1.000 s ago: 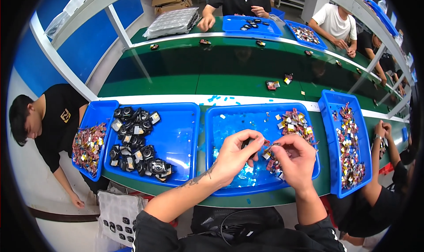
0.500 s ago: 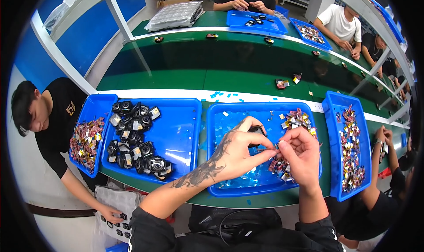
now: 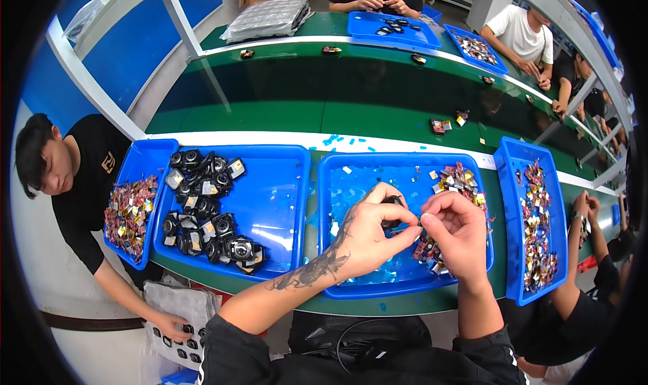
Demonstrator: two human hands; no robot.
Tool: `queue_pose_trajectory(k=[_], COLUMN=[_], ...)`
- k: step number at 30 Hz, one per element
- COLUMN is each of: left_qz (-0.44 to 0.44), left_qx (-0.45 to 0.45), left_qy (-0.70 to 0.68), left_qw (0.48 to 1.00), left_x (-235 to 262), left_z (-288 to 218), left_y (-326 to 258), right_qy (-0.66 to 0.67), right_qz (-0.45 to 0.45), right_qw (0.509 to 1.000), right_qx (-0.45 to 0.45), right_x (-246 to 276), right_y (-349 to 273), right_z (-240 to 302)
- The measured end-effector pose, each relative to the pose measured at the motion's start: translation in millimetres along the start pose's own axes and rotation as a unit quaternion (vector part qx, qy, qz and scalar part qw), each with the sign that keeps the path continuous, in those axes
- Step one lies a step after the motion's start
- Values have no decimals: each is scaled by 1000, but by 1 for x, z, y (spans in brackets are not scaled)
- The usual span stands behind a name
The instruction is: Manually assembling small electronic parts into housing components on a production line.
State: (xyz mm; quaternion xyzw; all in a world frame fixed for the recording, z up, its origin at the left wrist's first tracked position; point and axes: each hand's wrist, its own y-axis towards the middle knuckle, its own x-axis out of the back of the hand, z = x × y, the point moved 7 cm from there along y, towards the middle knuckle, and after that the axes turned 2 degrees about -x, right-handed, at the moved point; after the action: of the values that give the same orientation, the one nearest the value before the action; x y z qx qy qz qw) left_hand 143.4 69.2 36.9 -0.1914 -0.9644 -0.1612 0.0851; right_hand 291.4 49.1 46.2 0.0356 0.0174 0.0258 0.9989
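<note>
Holding a small black round camera part (image 3: 393, 209) over the middle blue plastic tray (image 3: 351, 176), left hand (image 3: 370, 233) clamped; right hand (image 3: 459, 233), now closer, pinches at its edge — fitting continues.

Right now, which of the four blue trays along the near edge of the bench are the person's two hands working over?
The third tray from the left. The left hand and right hand meet above it, pinching a small black part; the other three trays have no hands over them.

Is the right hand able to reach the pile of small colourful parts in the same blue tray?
Probably yes: the right hand is just above that pile in the blue tray, and nothing lies between them.
</note>
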Motion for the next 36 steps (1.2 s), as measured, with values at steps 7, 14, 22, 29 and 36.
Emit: queue_pose_trajectory(k=[7, 14, 22, 29, 36], left_qz=[-39, -23, 19, -74, -204], left_qx=[44, 70, 97, 116, 59], left_qy=[-35, -142, -195, -346, -359], left_qw=[998, 987, 976, 928, 909], left_x=[12, 15, 7, 14, 33], left_z=[8, 16, 16, 22, 32], left_y=[-4, 1, -2, -4, -2], right_qy=[-324, -373, -130, 10, -198], right_qz=[-16, -8, 54, -24, -6], right_qw=[913, 923, 988, 987, 978], right_qx=[249, 95, 70, 161, 70], right_x=[-27, 3, -8, 14, -13], right_y=[-15, 2, 9, 0, -17], right_z=[39, -1, 2, 16, 21])
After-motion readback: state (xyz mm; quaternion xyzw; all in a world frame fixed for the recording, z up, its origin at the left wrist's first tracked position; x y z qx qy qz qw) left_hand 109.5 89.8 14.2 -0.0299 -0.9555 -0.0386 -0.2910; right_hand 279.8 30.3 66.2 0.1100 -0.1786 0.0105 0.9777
